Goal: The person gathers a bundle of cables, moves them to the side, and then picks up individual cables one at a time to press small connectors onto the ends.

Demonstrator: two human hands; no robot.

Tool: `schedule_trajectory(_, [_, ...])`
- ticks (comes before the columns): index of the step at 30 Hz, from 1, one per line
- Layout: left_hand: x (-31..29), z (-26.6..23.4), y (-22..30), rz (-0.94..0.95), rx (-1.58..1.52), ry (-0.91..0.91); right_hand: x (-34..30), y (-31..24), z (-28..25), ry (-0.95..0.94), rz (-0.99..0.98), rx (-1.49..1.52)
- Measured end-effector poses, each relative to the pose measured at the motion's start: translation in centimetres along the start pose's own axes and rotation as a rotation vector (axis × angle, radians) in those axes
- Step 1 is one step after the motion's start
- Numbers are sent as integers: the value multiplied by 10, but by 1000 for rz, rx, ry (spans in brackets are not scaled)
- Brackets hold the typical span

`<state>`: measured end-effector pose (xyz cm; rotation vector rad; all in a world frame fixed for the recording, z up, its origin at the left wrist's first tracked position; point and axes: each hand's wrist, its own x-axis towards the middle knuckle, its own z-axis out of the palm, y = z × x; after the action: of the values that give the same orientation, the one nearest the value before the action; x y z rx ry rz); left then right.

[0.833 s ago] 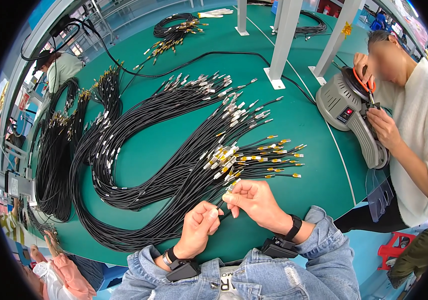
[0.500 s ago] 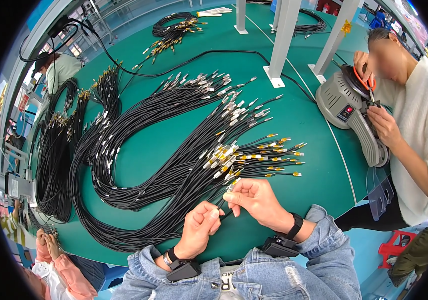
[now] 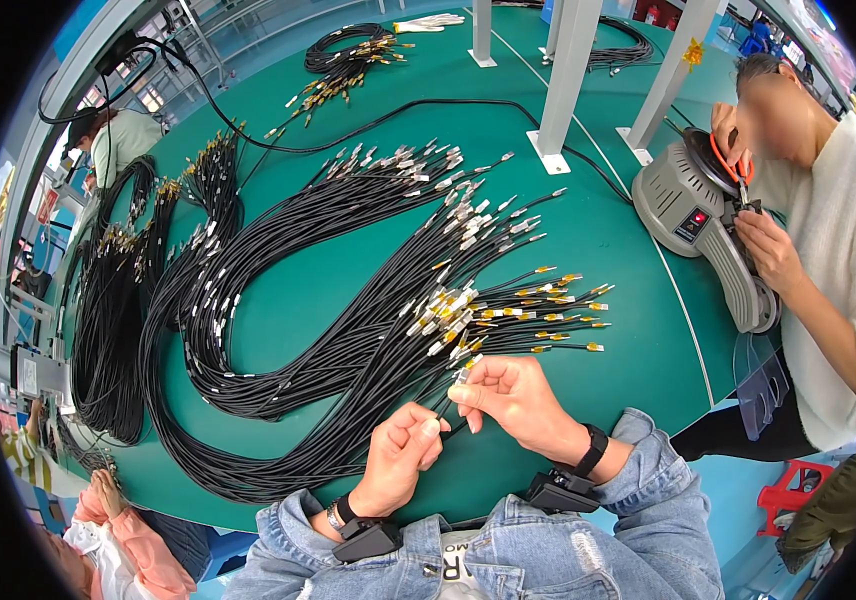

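Near the front edge of the green table, my right hand pinches the end of a thin black cable, where a small pale tag shows at the fingertips. My left hand is closed with thumb against fingers on the same cable, a little lower and to the left; the cable is mostly hidden there. Just beyond both hands lies a large bundle of black cables, bent in a U shape. Its nearer ends carry white and yellow tags and fan out to the right.
At the right, a co-worker holds orange-handled scissors beside a grey machine. White posts rise from the green table. More cable bundles hang at the left edge. A coil of cables and white gloves lie at the back.
My hands stay almost in place on the cable. The co-worker's scissors hand at the right has shifted slightly.
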<state>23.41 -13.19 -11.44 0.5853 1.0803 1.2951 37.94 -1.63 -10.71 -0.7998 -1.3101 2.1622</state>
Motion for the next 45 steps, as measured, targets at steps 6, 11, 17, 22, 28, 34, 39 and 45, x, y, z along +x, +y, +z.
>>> schedule_trajectory(6, [1,-2,-3,2,15,-30,0,-1,-3,-31,0,-18])
schedule_trajectory(11, [4,-3,-3,4,55,-59,2,-2,-3,-52,-41,-84])
schedule_trajectory(17, [4,-2,-1,-15,103,-86,6,-8,-5,-10,-82,-57])
schedule_trajectory(22, [3,-4,1,-63,89,-116,8,-3,-13,-20,-84,-90])
schedule_trajectory(28, [7,-1,1,-94,72,-98,9,-1,-15,-2,-73,-92])
schedule_trajectory(34, [9,8,5,-29,68,-82,7,0,-11,-48,-13,-42])
schedule_trajectory(39, [8,8,4,-79,41,-37,4,1,-9,-80,-33,-5])
schedule_trajectory(45, [10,19,4,46,158,43,1,0,-8,-63,-70,22])
